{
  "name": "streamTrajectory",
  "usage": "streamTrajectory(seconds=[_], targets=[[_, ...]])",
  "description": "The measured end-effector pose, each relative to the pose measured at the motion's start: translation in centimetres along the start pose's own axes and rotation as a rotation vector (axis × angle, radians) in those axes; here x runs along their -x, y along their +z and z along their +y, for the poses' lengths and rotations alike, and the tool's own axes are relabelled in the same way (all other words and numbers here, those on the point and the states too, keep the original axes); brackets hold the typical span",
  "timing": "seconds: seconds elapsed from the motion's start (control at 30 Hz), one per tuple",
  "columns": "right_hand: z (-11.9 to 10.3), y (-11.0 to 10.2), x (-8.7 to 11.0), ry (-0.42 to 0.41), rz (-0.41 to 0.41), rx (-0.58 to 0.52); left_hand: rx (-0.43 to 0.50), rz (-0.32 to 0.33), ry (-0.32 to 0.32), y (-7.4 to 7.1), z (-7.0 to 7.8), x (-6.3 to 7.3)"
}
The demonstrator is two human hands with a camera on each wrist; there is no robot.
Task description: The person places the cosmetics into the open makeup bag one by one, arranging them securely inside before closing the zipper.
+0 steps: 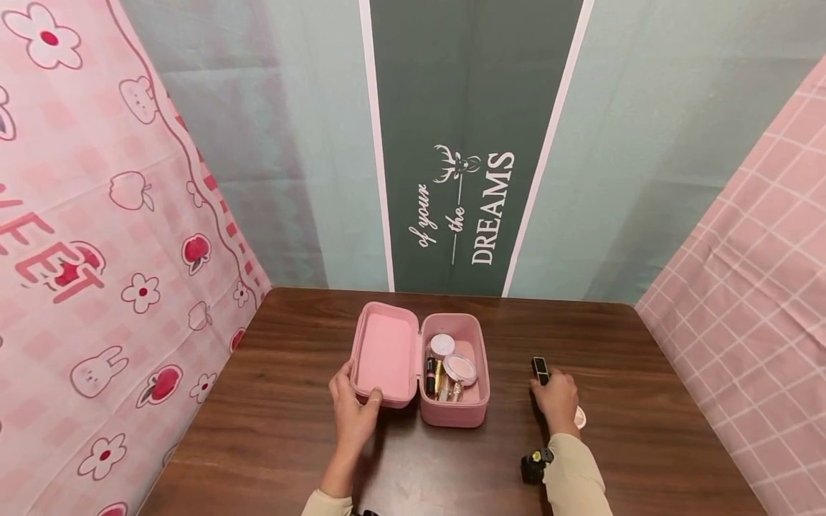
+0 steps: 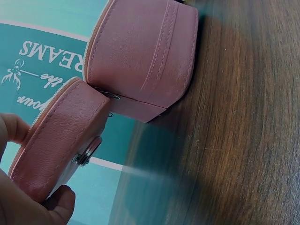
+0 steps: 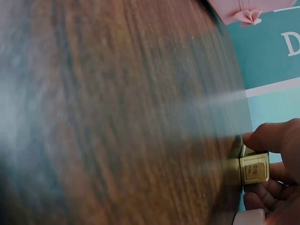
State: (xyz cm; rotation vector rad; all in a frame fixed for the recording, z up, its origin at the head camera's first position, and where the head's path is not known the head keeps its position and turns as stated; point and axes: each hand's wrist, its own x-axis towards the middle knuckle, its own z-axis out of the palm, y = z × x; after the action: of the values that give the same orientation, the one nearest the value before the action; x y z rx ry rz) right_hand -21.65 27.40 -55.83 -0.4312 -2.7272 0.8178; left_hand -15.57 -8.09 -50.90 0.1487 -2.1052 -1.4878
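A pink cosmetic case stands unzipped on the table with its lid swung out to the left. My left hand grips the lid's near left corner, thumb on one side and fingers on the other, as the left wrist view also shows. To the right of the case, my right hand pinches a black and gold lipstick tube. Its square gold end with a small label faces the right wrist camera. Inside the case lie a white-lidded jar, a round compact and several tubes.
A small round white item lies on the brown wooden table, partly hidden by my right hand. A green and teal cloth hangs behind the table. Pink patterned cloths stand at the left and right sides.
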Motion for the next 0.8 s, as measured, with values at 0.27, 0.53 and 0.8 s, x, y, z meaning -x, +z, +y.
streamTrajectory(seconds=[0.27, 0.53, 0.8], targets=[[0.1, 0.0, -0.2, 0.021, -0.038, -0.014, -0.001, 0.003, 0.005, 0.0, 0.0, -0.1], [-0.4, 0.2, 0.7, 0.01, 0.13, -0.143, -0.004, -0.003, -0.009, -0.1, 0.0, 0.1], [-1.6, -0.8, 1.1, -0.053, 0.261, -0.188, 0.003, -0.011, -0.009, -0.2, 0.1, -0.1]])
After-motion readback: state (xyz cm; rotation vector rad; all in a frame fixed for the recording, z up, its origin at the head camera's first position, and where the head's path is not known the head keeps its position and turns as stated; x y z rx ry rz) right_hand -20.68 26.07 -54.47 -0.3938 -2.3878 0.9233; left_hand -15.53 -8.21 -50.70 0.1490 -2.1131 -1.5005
